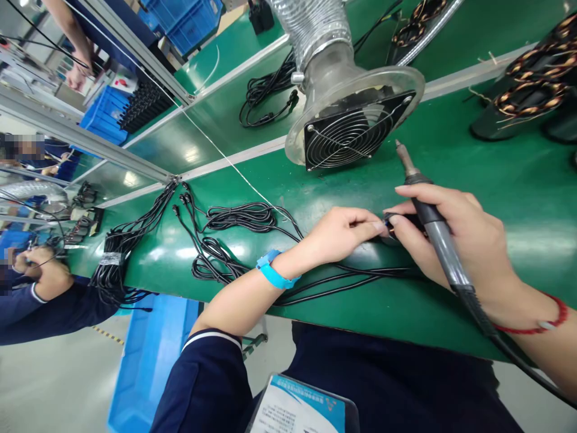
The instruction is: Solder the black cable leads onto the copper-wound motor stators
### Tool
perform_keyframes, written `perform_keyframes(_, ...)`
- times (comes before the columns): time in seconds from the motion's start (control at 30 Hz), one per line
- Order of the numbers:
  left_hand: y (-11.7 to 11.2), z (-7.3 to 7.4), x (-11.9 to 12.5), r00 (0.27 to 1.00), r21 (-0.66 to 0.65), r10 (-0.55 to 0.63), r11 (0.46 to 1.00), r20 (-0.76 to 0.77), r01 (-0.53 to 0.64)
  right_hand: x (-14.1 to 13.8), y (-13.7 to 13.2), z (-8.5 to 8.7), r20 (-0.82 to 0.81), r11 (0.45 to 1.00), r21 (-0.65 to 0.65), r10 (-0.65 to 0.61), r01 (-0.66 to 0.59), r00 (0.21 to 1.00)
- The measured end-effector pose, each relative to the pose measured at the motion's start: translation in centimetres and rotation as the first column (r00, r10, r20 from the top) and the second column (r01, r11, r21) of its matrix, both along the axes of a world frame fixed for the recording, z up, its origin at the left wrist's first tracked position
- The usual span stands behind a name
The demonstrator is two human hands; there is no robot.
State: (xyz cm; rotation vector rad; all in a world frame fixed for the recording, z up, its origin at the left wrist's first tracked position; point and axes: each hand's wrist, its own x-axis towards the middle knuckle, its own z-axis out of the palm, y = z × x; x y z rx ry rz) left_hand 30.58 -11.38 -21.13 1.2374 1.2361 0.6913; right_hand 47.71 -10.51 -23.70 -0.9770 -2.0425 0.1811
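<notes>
Glossy black cable (342,278) between fingertips, slim grey soldering iron (439,240) alongside.

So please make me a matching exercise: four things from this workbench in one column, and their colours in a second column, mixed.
Things:
1. wristband
2. bracelet
3. bench
4. cables

Colours:
A. green
B. black
C. blue
D. red

Pairs: 1-C, 2-D, 3-A, 4-B

The wristband is on the left hand; the bracelet is on the right hand, which holds the soldering iron.
</notes>
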Motion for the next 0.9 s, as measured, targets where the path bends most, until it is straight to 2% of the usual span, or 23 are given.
perform_keyframes(0.1, 0.8, 0.0, -1.5, 0.982, 0.162, 0.145, 0.979, -0.119, -0.125, 0.6, 0.4, 0.1, 0.009, 1.000, 0.004, 0.003, -0.003, 1.000)
perform_keyframes(0.23, 2.3, 0.4, -5.2, 0.890, 0.209, 0.426, 0.897, -0.162, -0.391, 2.6, 1.0, 0.5, 0.043, 0.997, 0.020, -0.079, 0.079, 0.996)
perform_keyframes(0.33, 3.2, 0.6, -8.2, 0.771, 0.255, 0.622, 0.774, -0.137, -0.579, 4.1, 2.0, 0.7, 0.114, 0.985, -0.037, -0.165, 0.170, 0.980)
perform_keyframes(0.4, 3.5, 0.9, -9.6, 0.676, 0.375, 0.733, 0.649, -0.076, -0.662, 5.1, 3.3, 0.8, 0.214, 0.973, -0.066, -0.203, 0.221, 0.956)
perform_keyframes(0.47, 3.1, 1.5, -9.9, 0.615, 0.492, 0.788, 0.526, 0.024, -0.693, 5.9, 4.9, 0.8, 0.356, 0.958, -0.031, -0.257, 0.286, 0.898)
perform_keyframes(0.5, 2.7, 1.8, -9.5, 0.619, 0.522, 0.784, 0.505, 0.056, -0.688, 6.3, 5.8, 0.8, 0.433, 0.947, 0.011, -0.294, 0.321, 0.852)
perform_keyframes(0.53, 2.1, 2.0, -8.8, 0.654, 0.525, 0.754, 0.531, 0.066, -0.665, 6.6, 6.7, 0.8, 0.505, 0.939, 0.055, -0.319, 0.339, 0.802)
perform_keyframes(0.57, 1.4, 2.3, -7.8, 0.717, 0.502, 0.695, 0.601, 0.056, -0.622, 7.0, 7.7, 0.8, 0.565, 0.934, 0.095, -0.336, 0.345, 0.754)
perform_keyframes(0.63, -0.2, 2.5, -5.2, 0.869, 0.379, 0.495, 0.801, 0.015, -0.463, 7.5, 9.4, 1.0, 0.643, 0.934, 0.138, -0.338, 0.330, 0.687)
perform_keyframes(0.67, -0.9, 2.5, -3.9, 0.928, 0.271, 0.373, 0.891, 0.018, -0.364, 7.7, 10.1, 1.0, 0.663, 0.937, 0.143, -0.329, 0.318, 0.672)
perform_keyframes(0.7, -1.5, 2.3, -2.7, 0.962, 0.148, 0.269, 0.951, 0.045, -0.273, 7.9, 10.7, 1.0, 0.673, 0.942, 0.140, -0.318, 0.306, 0.668)
perform_keyframes(0.73, -1.9, 2.1, -1.8, 0.976, 0.022, 0.200, 0.979, 0.091, -0.202, 8.1, 11.2, 1.0, 0.675, 0.946, 0.135, -0.307, 0.296, 0.671)
perform_keyframes(0.8, -2.1, 1.6, -0.6, 0.970, -0.178, 0.152, 0.977, 0.189, -0.118, 8.3, 11.4, 1.0, 0.676, 0.954, 0.124, -0.282, 0.272, 0.681)
perform_keyframes(0.83, -2.0, 1.3, -0.4, 0.963, -0.236, 0.152, 0.967, 0.225, -0.097, 8.2, 11.1, 1.0, 0.668, 0.960, 0.107, -0.261, 0.257, 0.697)
perform_keyframes(0.9, -1.5, 0.7, -0.6, 0.954, -0.273, 0.156, 0.958, 0.255, -0.084, 7.8, 9.8, 0.9, 0.627, 0.979, 0.058, -0.187, 0.195, 0.756)
